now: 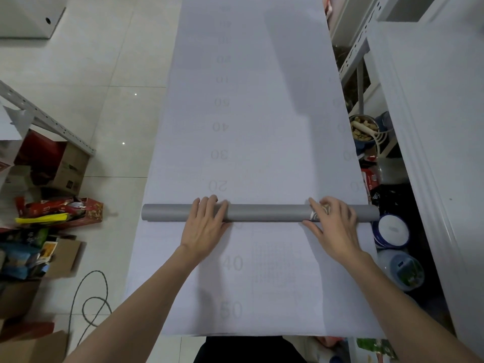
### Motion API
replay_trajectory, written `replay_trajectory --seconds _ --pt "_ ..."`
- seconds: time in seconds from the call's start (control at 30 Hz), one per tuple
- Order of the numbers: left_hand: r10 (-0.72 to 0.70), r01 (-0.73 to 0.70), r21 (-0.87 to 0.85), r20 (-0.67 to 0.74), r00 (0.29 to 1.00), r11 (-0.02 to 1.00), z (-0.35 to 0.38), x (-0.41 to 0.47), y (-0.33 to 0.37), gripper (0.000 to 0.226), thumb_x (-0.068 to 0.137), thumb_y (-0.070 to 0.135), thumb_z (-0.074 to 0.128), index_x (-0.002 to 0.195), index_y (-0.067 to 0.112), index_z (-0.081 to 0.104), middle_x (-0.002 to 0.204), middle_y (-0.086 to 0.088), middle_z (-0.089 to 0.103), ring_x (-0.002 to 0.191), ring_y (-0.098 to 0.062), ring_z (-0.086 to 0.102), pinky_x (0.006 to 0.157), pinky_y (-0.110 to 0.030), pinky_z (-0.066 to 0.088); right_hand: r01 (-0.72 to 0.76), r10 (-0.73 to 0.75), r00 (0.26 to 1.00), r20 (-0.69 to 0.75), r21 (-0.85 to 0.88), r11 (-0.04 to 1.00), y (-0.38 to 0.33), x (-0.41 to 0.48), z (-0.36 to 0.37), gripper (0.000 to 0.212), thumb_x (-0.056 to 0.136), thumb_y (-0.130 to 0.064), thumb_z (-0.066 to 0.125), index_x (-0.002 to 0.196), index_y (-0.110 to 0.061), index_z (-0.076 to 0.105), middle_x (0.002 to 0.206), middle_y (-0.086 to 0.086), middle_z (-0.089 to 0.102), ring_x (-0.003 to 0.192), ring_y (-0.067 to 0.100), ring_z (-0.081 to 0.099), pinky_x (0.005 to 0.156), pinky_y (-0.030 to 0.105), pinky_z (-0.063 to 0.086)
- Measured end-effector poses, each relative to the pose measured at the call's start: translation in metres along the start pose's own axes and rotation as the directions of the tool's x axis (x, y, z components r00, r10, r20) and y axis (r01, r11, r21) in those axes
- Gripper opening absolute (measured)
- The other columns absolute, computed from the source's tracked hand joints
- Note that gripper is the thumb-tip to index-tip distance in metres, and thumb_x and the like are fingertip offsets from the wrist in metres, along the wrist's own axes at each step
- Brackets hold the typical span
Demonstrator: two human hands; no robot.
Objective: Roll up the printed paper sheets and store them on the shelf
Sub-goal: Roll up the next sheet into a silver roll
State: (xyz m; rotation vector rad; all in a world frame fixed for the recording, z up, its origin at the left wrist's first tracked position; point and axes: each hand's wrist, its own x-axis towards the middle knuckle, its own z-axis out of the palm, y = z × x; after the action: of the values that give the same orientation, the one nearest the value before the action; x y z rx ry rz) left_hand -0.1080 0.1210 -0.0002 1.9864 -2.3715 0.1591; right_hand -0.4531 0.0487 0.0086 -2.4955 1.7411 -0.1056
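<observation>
- A long white paper sheet lies flat on the tiled floor. It runs from the top of the frame down to the bottom edge, and faint grey numbers show through it down the middle.
- A grey roll of paper lies crosswise on the sheet in the lower middle of the frame. It spans the sheet from its left edge to its right edge, with flat sheet both above and below it.
- The left hand rests on the roll left of centre. Its fingers are spread and fairly straight over the top of the roll, and the thumb lies on the near side.
- The right hand rests on the roll towards its right end. Its fingers are laid over the top, a little bent, with the thumb on the near side. A bit of printed pattern shows at the roll just beside the index finger.
- Both hands press down on the roll rather than clasp it.
- A metal shelf stands at the upper right, just beside the sheet's right edge, with a white cabinet further right.
- A bowl of pale pieces and a blue tub with a white lid sit along the right side.
- Cardboard boxes and red packets crowd the left side, and a dark cable loops at the lower left.
</observation>
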Motion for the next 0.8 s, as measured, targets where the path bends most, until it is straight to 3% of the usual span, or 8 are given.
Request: replay_trajectory --seconds 0.1,0.23,0.3,0.4,0.5,0.63,0.73,0.8 --pt "-0.040 0.039 -0.023 -0.028 0.999 0.999 0.000 0.008 -0.007 0.038 0.100 0.041 0.055 0.124 0.012 0.055 0.098 -0.008 0.055 0.084 -0.030 0.052 0.093 -0.045 0.040 -0.061 0.060 0.998 0.009 0.060 0.996 -0.002 0.011 -0.006 0.050 0.090 -0.057 0.051 0.128 -0.024 0.060 0.115 -0.002 0.060 0.112 0.024 0.051 0.098 0.045 0.032" --pt "0.031 -0.035 -0.044 -0.077 0.997 0.998 0.001 0.010 -0.014 0.036 0.106 0.040 0.033 0.109 0.014 0.058 0.081 -0.005 0.057 0.070 -0.028 0.052 0.085 -0.039 0.040 -0.086 0.087 0.996 -0.001 0.141 0.986 -0.004 0.015 -0.014 0.026 0.094 -0.049 0.054 0.107 -0.027 0.060 0.103 -0.008 0.061 0.105 0.018 0.053 0.100 0.041 0.028" --pt "0.056 -0.059 -0.052 -0.057 0.997 0.997 0.004 0.006 -0.016 0.038 0.105 0.041 0.034 0.116 0.014 0.058 0.093 -0.009 0.060 0.079 -0.031 0.056 0.092 -0.042 0.039 -0.035 0.037 0.999 -0.030 0.068 0.997 -0.004 0.011 -0.010 0.031 0.096 -0.050 0.048 0.109 -0.026 0.063 0.110 -0.004 0.061 0.109 0.021 0.055 0.099 0.043 0.031" --pt "0.034 -0.035 -0.046 -0.023 0.999 0.998 0.005 0.006 -0.014 0.048 0.100 0.049 0.049 0.129 0.012 0.055 0.117 -0.018 0.053 0.101 -0.036 0.051 0.099 -0.048 0.040 -0.026 0.027 0.999 -0.021 0.048 0.999 -0.002 0.009 -0.002 0.039 0.092 -0.049 0.060 0.122 -0.025 0.063 0.132 0.007 0.052 0.123 0.028 0.048 0.101 0.047 0.027" --pt "0.007 -0.008 -0.031 -0.013 1.000 0.999 0.001 0.015 -0.014 0.049 0.099 0.051 0.047 0.126 0.011 0.056 0.105 -0.013 0.054 0.088 -0.031 0.050 0.090 -0.043 0.042 0.020 -0.019 1.000 0.022 -0.018 1.000 0.000 0.013 -0.002 0.052 0.087 -0.055 0.058 0.130 -0.025 0.060 0.123 0.006 0.054 0.114 0.029 0.050 0.097 0.049 0.031" --pt "0.018 -0.020 -0.058 -0.043 0.999 0.998 -0.001 0.020 -0.016 0.043 0.104 0.046 0.030 0.109 0.014 0.057 0.086 -0.004 0.058 0.074 -0.028 0.053 0.093 -0.043 0.042 -0.050 0.049 0.999 0.015 0.093 0.994 0.000 0.020 -0.010 0.037 0.094 -0.050 0.055 0.119 -0.023 0.059 0.113 -0.002 0.062 0.112 0.023 0.054 0.102 0.045 0.028" --pt "0.061 -0.061 -0.038 -0.006 0.998 0.997 0.001 0.018 -0.018 0.040 0.101 0.050 0.043 0.115 0.015 0.056 0.113 -0.010 0.057 0.095 -0.031 0.054 0.102 -0.047 0.037 0.000 0.001 1.000 -0.008 0.039 0.999 0.002 0.018 -0.004 0.037 0.099 -0.052 0.043 0.119 -0.023 0.058 0.124 0.000 0.057 0.121 0.024 0.052 0.102 0.048 0.028" --pt "0.044 -0.044 -0.016 0.007 0.999 0.999 0.000 0.020 -0.019 0.047 0.096 0.054 0.055 0.121 0.014 0.056 0.118 -0.017 0.053 0.098 -0.035 0.050 0.098 -0.047 0.039 0.002 -0.002 1.000 -0.016 0.017 1.000 0.003 0.018 -0.001 0.042 0.093 -0.052 0.057 0.124 -0.023 0.058 0.131 0.007 0.051 0.123 0.029 0.049 0.102 0.048 0.026"
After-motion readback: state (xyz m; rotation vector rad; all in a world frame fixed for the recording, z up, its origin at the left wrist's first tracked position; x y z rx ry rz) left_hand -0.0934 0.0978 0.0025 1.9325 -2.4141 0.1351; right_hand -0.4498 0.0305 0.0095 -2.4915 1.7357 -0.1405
